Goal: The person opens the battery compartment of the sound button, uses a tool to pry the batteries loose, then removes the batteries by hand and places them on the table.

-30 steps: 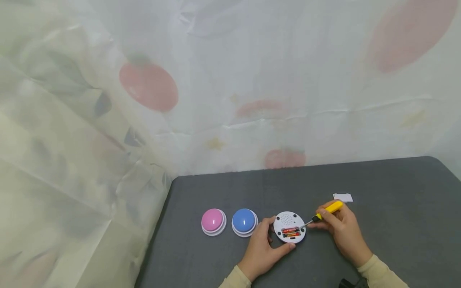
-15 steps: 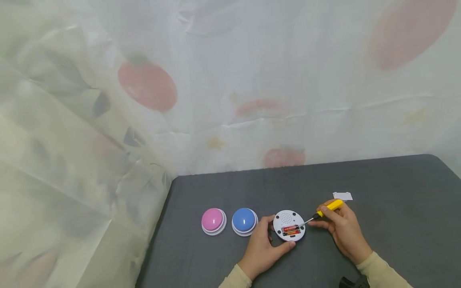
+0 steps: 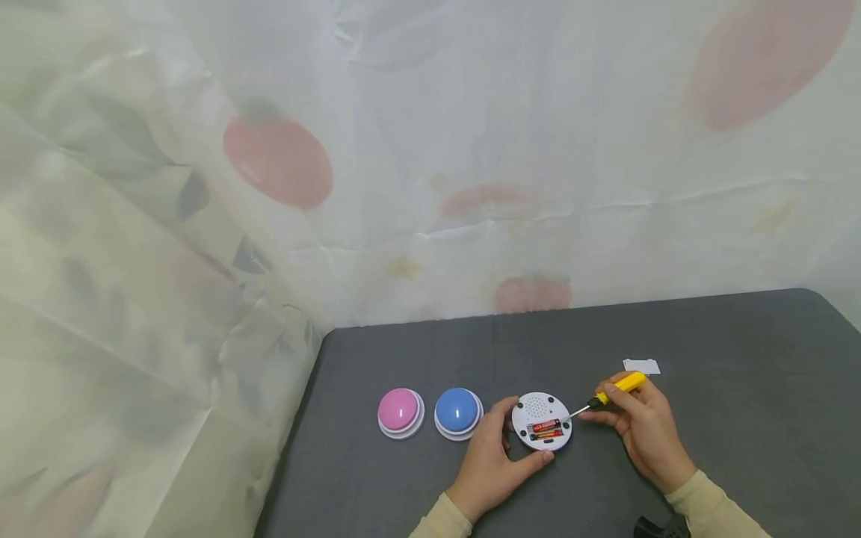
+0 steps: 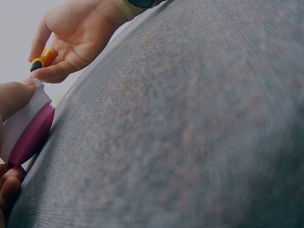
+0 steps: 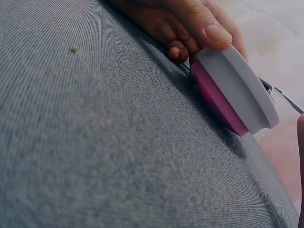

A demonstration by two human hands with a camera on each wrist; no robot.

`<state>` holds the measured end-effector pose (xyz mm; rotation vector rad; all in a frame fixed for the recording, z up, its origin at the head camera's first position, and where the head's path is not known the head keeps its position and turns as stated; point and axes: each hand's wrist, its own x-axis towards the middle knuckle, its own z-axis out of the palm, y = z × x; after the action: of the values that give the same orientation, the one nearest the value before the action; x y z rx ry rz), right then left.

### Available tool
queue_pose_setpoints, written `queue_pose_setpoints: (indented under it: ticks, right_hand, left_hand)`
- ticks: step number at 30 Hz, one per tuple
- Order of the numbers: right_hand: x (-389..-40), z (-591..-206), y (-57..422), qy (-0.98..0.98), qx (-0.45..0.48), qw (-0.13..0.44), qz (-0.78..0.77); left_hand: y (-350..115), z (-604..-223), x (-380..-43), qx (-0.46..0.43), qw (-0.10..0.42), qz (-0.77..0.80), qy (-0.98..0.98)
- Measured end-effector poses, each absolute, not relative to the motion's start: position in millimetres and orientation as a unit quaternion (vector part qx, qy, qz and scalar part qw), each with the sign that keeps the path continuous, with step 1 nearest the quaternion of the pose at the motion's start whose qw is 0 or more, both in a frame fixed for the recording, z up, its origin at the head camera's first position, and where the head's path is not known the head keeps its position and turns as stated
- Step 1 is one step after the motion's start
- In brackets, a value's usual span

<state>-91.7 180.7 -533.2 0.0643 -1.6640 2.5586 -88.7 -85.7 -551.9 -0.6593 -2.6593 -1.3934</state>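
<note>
My left hand (image 3: 491, 467) grips a round white push button (image 3: 536, 407) by its edge, thumb at the near side and fingers at the far left. It is turned over, with its magenta dome (image 5: 216, 102) facing the table in the right wrist view. Red batteries (image 3: 545, 430) lie in the uncovered compartment on its underside. My right hand (image 3: 646, 430) holds a yellow-handled screwdriver (image 3: 628, 382) between thumb and fingers. Its metal shaft slants down to the left, the tip at the right end of the batteries.
Left of my left hand stand a blue push button (image 3: 456, 409) and a pink push button (image 3: 397, 409), domes up. A small white battery cover (image 3: 641, 366) lies just beyond my right hand. The grey table (image 3: 760, 388) ends at a printed curtain behind.
The screwdriver has shifted very slightly up and to the right, its tip staying at the battery compartment. Both hands keep their holds, and the white push button stays nearly where it was.
</note>
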Motion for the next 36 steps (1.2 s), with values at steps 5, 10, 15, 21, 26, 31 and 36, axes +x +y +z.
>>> queue_pose_setpoints:
  ticks: [5, 10, 15, 21, 26, 31, 36]
  right_hand:
    - [-92.5, -533.2, 180.7, -0.549, 0.017, 0.044, 0.834]
    - [-93.5, -534.6, 180.8, -0.543, 0.022, 0.049, 0.838]
    - [-93.3, -536.7, 180.8, -0.528, 0.028, 0.06, 0.847]
    - [-92.8, -538.9, 181.3, -0.516, 0.029, 0.064, 0.854]
    - [-92.4, -539.4, 182.0, -0.524, 0.028, 0.065, 0.849]
    - [-93.1, -538.7, 181.6, -0.534, 0.029, 0.07, 0.842]
    - [-93.0, -539.2, 180.6, -0.523, 0.031, 0.081, 0.848]
  left_hand:
    - [-86.1, -551.2, -88.9, -0.214, 0.033, -0.45, -0.867]
    - [-86.2, -550.7, -87.7, -0.203, 0.025, -0.455, -0.867]
    - [-84.5, -552.0, -85.9, -0.193, 0.04, -0.464, -0.864]
    - [-83.2, -555.5, -87.6, -0.208, 0.092, -0.478, -0.848]
    - [-84.3, -556.1, -88.4, -0.23, 0.101, -0.48, -0.841]
    - [-86.4, -554.0, -86.5, -0.237, 0.071, -0.475, -0.845]
    - [-88.8, -555.1, -85.4, -0.282, 0.072, -0.465, -0.836]
